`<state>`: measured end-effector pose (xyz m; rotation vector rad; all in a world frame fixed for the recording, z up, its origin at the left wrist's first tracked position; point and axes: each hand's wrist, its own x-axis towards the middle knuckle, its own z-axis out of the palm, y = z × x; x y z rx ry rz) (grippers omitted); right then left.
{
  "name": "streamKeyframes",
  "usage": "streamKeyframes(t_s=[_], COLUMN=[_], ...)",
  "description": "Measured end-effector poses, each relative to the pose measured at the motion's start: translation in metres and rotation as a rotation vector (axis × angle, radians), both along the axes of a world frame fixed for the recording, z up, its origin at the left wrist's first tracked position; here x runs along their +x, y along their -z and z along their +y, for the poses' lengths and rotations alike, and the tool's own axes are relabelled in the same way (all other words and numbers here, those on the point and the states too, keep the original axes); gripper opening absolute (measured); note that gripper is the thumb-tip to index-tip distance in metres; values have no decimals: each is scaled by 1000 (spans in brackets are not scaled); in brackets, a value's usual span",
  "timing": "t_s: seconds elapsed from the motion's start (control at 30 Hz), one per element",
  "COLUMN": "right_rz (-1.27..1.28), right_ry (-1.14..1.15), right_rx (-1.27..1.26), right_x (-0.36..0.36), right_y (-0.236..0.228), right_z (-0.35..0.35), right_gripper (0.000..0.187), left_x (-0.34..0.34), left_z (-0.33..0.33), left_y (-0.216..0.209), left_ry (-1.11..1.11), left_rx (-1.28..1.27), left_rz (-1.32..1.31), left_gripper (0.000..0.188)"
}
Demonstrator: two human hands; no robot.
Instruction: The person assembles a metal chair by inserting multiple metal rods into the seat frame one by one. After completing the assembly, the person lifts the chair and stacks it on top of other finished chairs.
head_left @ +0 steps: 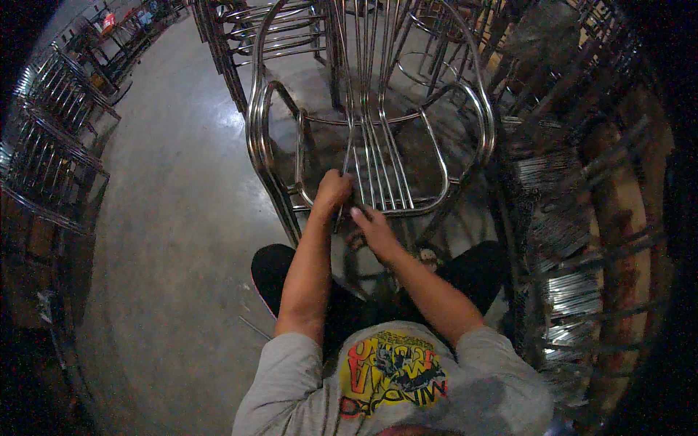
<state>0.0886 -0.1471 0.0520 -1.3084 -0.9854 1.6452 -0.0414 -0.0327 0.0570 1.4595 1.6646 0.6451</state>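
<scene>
A shiny metal chair frame (pixel 440 190) stands right in front of me, its bent tubes forming the arms, back and seat rim. Several thin bars run down the back and along the seat to the front rim. My left hand (pixel 334 190) is closed around a thin metal rod (pixel 339 220) at the left of these bars; the rod's lower end sticks out below the fist. Just right of it and lower, my right hand (pixel 373 229) is at the front rim with its thumb up and fingers curled. What those fingers hold is hidden and dark.
More metal chair frames (pixel 291 36) stand stacked behind this one, and others (pixel 54 145) line the left side. At the right lie bundles of metal rods (pixel 571 298) among dark bars. A thin rod (pixel 254 327) lies on the grey floor (pixel 174 240) by my left knee.
</scene>
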Motion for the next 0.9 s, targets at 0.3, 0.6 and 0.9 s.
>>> streamKeyframes(t_s=[0.3,0.6,0.9], right_rz=[671,708,662], right_ry=[246,244,215], right_rx=[-288,-302,-309], right_x=[34,37,39], right_y=[42,80,60], right_z=[3,23,21], right_gripper=[65,39,30], left_x=[13,-2,26], left_z=[2,4,20], left_y=[23,24,41], left_ry=[-189,-249,-366], left_rx=[-119,-260,-112], left_rz=[-388,-781,-662], left_gripper=[22,11,19])
